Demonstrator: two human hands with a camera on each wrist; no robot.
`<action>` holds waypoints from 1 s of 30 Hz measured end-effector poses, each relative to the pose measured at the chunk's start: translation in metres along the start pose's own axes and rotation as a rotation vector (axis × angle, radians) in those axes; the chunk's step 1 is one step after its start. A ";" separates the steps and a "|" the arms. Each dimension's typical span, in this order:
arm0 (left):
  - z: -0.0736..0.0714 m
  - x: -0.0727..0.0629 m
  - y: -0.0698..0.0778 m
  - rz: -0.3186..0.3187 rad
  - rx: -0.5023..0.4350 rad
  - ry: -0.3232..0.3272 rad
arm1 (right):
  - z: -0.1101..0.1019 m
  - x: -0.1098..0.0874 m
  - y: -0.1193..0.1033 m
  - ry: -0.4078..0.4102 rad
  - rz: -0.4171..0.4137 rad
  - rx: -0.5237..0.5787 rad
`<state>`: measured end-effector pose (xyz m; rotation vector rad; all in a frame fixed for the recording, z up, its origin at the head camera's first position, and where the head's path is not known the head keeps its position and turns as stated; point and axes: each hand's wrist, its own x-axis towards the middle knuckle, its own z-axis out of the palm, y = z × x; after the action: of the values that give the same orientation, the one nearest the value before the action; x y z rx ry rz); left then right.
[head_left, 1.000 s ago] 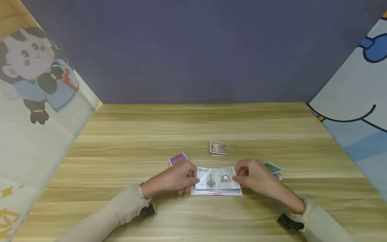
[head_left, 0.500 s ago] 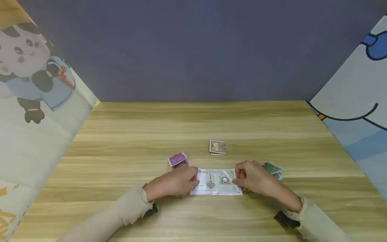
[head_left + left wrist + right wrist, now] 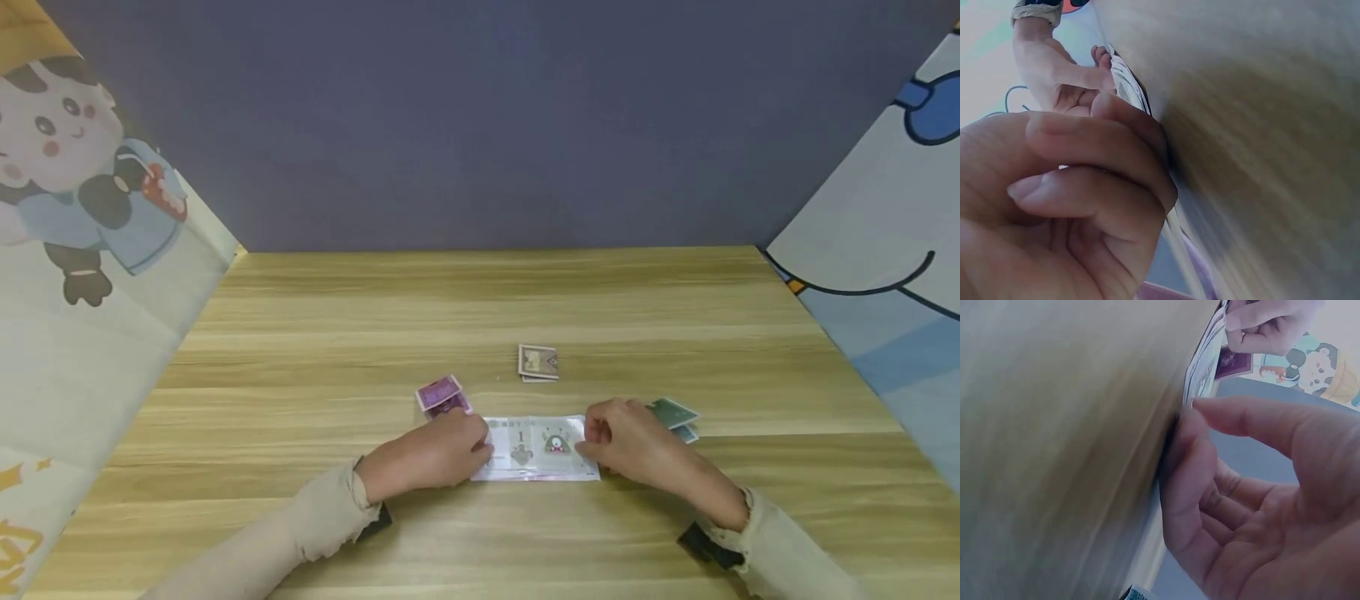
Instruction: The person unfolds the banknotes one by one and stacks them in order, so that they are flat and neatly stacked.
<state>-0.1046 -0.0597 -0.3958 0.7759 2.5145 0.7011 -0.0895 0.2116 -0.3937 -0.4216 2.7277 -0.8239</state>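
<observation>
A small stack of play banknotes (image 3: 538, 450) lies low over the table in the head view. Its top note is pale, with a figure 1 and a green cartoon character. My left hand (image 3: 438, 450) pinches the left end of the stack between thumb and curled fingers. At the right end, my right hand (image 3: 633, 442) holds the notes the same way. Seen from the right wrist, several layered note edges (image 3: 1207, 359) run from the thumb tip towards the other hand. In the left wrist view my fingers (image 3: 1104, 187) hide most of the notes.
Behind my left hand lie folded purple notes (image 3: 441, 393). A folded brown note stack (image 3: 537, 362) sits farther back in the middle, and folded green notes (image 3: 672, 414) lie beyond my right hand. A dark panel (image 3: 495, 125) rises behind the wooden table (image 3: 360, 317).
The pale top note has come down onto the notes beneath, covering more of them. My left hand has shifted slightly, uncovering more of the purple notes.
</observation>
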 end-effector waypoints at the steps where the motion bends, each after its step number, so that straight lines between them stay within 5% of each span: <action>1: 0.000 -0.001 0.001 0.009 0.018 0.011 | 0.001 0.000 0.000 0.003 -0.005 -0.009; 8: 0.003 -0.006 0.009 0.063 0.131 0.089 | -0.007 -0.002 -0.002 0.001 -0.003 -0.010; 17: -0.010 -0.020 0.017 0.118 0.168 0.097 | -0.064 -0.015 0.011 0.154 0.010 0.087; 30: -0.028 -0.030 0.011 0.178 0.079 0.151 | -0.077 -0.004 0.030 0.160 0.015 -0.111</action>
<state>-0.0920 -0.0789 -0.3603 1.0200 2.6452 0.7480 -0.1171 0.2747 -0.3485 -0.3716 2.9310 -0.7347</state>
